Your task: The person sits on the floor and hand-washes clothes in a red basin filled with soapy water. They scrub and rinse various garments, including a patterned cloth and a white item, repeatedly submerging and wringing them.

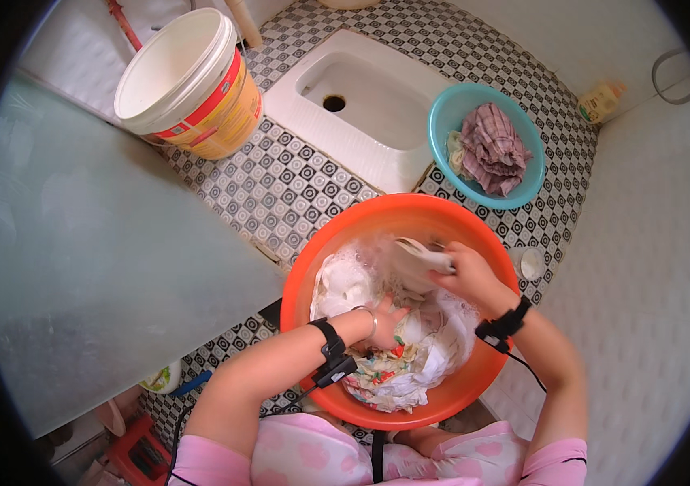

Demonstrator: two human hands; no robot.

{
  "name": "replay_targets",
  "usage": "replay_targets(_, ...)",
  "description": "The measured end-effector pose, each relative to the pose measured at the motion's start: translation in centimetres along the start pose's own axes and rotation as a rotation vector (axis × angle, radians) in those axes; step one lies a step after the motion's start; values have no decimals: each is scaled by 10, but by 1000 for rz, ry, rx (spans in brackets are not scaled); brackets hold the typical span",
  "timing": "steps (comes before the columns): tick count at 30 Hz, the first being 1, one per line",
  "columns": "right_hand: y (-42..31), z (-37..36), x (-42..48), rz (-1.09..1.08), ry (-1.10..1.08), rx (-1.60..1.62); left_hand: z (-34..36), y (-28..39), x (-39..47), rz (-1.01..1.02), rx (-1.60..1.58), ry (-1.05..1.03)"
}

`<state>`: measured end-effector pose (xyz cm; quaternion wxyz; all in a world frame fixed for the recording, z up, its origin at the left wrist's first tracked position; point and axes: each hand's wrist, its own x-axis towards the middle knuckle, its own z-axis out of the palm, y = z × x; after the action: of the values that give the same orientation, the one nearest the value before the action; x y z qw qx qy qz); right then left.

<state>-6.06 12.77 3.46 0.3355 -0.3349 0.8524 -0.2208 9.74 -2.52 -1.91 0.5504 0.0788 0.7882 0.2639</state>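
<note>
A large orange basin [297, 267] stands before me, with wet white laundry [345, 285] and soapy foam inside. My left hand [386, 325] lies on the cloth with its fingers spread. Under and below it is a cream cloth [375, 372] with red and green print. Over the far side of the heap, my right hand [469, 276] grips a pale object [427, 261], blurred by motion, so its exact kind cannot be told. A white cloth [451, 340] is bunched at the right of the heap.
A turquoise basin [436, 121] with a plaid garment [494, 146] stands beyond, beside a squat toilet [363, 149]. A large white-and-yellow bucket [223, 109] is far left, behind a frosted glass panel [108, 255]. A small clear container [531, 264] stands right; a bottle [600, 102] is by the wall.
</note>
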Motion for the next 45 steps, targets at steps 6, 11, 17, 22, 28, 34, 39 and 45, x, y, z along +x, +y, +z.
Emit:
replay_targets(6,48,25,-38,-200,-85,-437,-12,7,1,-63,-4,2)
replay_targets(11,63,53,-28,-43,-429,-462,-15,8,-2,-61,-27,2)
replay_targets(17,91,89,41,-371,65,-457,-17,2,30,-31,-92,0)
replay_targets(22,51,34,74,1,-206,250,-16,-42,57,-148,-898,580)
replay_targets(28,25,-15,27,-7,-136,918,-63,-37,41,299,-1052,990)
replay_targets(34,17,-45,-31,11,-63,1104,-105,7,-19,518,-995,697)
replay_targets(39,41,-40,-33,4,-20,393,-118,33,-16,178,-301,697)
replay_targets(45,39,30,10,-90,45,-118,-100,-14,38,-115,-164,732)
